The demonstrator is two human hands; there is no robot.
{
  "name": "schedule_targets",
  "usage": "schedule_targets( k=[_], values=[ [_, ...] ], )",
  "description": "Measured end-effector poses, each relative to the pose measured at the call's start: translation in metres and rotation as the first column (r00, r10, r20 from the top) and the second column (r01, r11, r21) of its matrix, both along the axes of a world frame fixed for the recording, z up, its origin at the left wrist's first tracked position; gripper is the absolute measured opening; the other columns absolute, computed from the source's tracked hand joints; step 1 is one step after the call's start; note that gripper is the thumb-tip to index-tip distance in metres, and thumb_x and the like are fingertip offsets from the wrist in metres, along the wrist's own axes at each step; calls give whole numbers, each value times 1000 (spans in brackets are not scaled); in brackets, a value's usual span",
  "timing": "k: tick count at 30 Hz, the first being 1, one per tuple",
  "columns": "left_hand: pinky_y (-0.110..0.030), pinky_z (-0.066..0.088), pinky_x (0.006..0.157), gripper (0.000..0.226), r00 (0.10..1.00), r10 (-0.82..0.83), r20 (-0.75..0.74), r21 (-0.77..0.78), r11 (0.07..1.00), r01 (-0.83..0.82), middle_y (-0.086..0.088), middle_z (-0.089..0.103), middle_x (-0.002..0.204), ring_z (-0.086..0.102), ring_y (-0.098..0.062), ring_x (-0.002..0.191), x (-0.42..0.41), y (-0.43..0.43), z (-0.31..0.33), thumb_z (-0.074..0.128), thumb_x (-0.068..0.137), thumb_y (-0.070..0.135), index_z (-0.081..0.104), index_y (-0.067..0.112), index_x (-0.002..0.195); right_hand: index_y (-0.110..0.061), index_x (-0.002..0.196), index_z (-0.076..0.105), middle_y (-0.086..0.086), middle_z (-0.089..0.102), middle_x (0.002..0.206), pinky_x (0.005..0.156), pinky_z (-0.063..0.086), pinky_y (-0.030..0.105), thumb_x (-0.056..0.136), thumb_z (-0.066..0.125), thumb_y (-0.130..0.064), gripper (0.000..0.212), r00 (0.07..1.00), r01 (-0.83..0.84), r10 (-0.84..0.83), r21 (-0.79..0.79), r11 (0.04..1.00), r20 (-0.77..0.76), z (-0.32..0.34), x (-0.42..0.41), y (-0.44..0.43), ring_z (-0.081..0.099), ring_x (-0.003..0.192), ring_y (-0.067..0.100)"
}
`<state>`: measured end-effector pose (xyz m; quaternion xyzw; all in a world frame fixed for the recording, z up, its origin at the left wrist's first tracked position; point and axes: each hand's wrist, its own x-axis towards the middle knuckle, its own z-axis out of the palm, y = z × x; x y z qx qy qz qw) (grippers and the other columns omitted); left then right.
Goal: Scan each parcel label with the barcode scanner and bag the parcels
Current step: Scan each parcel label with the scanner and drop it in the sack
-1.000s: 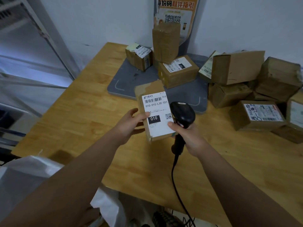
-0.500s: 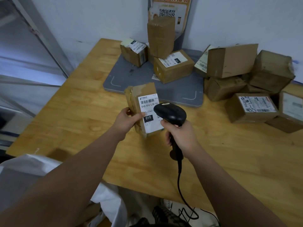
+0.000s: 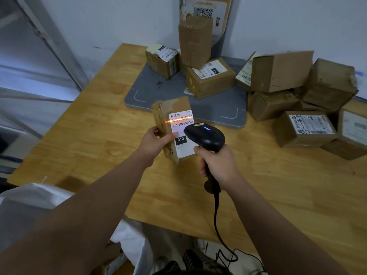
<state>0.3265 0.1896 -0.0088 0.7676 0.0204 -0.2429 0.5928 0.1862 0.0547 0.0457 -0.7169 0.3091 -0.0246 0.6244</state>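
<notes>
My left hand [image 3: 156, 141] grips a small brown cardboard parcel [image 3: 172, 108] by its left side, upright above the wooden table [image 3: 278, 195]. Its white label [image 3: 181, 124] reads 010-010-L30-551 and faces me. My right hand [image 3: 218, 165] holds the handle of a black corded barcode scanner [image 3: 205, 136], whose head covers the label's right part. A red scan line lies across the label's barcode, and a blue light glows on the scanner's top. A white bag [image 3: 31, 201] lies at the lower left, below the table's edge.
A grey scale pad [image 3: 155, 90] at the back of the table bears three parcels [image 3: 210, 80]. Several more brown boxes [image 3: 282, 70] are piled at the right. A poster with a QR code [image 3: 203, 11] hangs on the wall. The scanner's cable [image 3: 218, 231] drops over the table's front edge.
The scanner's red line now shines across the barcode and its blue light is on. The parcel has turned slightly more upright, with the scanner's head closer over the label.
</notes>
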Motion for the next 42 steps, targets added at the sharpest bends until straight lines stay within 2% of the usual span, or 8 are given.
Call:
schedule_targets(
  k=[15, 20, 24, 27, 30, 33, 36, 42],
  values=[
    [-27, 52, 84, 75, 994, 109, 8, -28, 994, -109, 1, 58, 120, 61, -16, 106, -26, 21, 2, 80, 75, 35, 42, 14, 137, -3, 61, 57, 6, 52, 46, 47, 45, 27, 87, 67, -16, 31, 989, -144, 139, 88, 986, 59, -12, -5, 6, 50, 39, 18],
    [-18, 51, 71, 57, 971, 223, 82, -22, 975, -222, 7, 60, 108, 62, -13, 101, -60, 66, 7, 81, 75, 36, 47, 21, 119, -3, 57, 56, 9, 51, 47, 48, 44, 27, 87, 67, -10, 33, 961, -264, 248, 143, 954, 122, -22, -18, 41, 50, 40, 19],
    [-7, 48, 60, 69, 947, 297, 125, -41, 955, -295, 7, 56, 109, 56, -3, 98, -92, 124, 11, 79, 77, 29, 37, 19, 130, -9, 65, 62, 0, 56, 51, 55, 48, 25, 87, 70, -10, 23, 955, -288, 268, 175, 941, 130, -37, -43, 88, 55, 50, 14],
    [-7, 48, 65, 76, 945, 283, 164, -22, 959, -283, 12, 51, 111, 53, -1, 99, -125, 177, 8, 79, 78, 22, 29, 17, 135, -24, 86, 66, -17, 65, 65, 62, 48, 19, 84, 74, -16, 11, 955, -293, 283, 123, 948, 90, -57, -63, 129, 61, 62, -2],
    [-16, 48, 79, 82, 946, 253, 203, 49, 962, -268, 8, 51, 119, 53, -4, 109, -166, 233, -7, 82, 74, 22, 27, 18, 135, -28, 106, 63, -18, 65, 91, 63, 46, 6, 82, 76, -16, 30, 961, -274, 267, 101, 957, 77, -76, -86, 170, 59, 77, -18],
    [-27, 47, 89, 82, 946, 289, 145, 60, 952, -300, 6, 51, 124, 54, -5, 111, -203, 280, -25, 82, 71, 25, 28, 20, 132, -15, 118, 62, -3, 65, 103, 69, 49, 9, 77, 81, -20, 45, 967, -255, 255, 22, 967, 20, -97, -105, 202, 62, 87, -8],
    [-28, 45, 93, 85, 958, 259, 124, 114, 955, -273, 8, 49, 122, 52, 1, 106, -222, 311, -42, 84, 68, 24, 28, 21, 132, -23, 109, 59, 6, 56, 117, 85, 49, 31, 73, 84, -22, 44, 987, -160, 160, -156, 975, -13, -117, -120, 221, 58, 102, 17],
    [-41, 44, 105, 103, 998, 28, 60, 422, 905, -51, 2, 44, 133, 47, -15, 124, -230, 341, -91, 82, 47, 68, 37, 25, 129, -11, 116, 59, -1, 47, 113, 80, 40, 26, 74, 82, -25, 50, 980, -177, 135, -337, 925, -145, -147, -139, 250, 48, 95, 8]
  ],
)
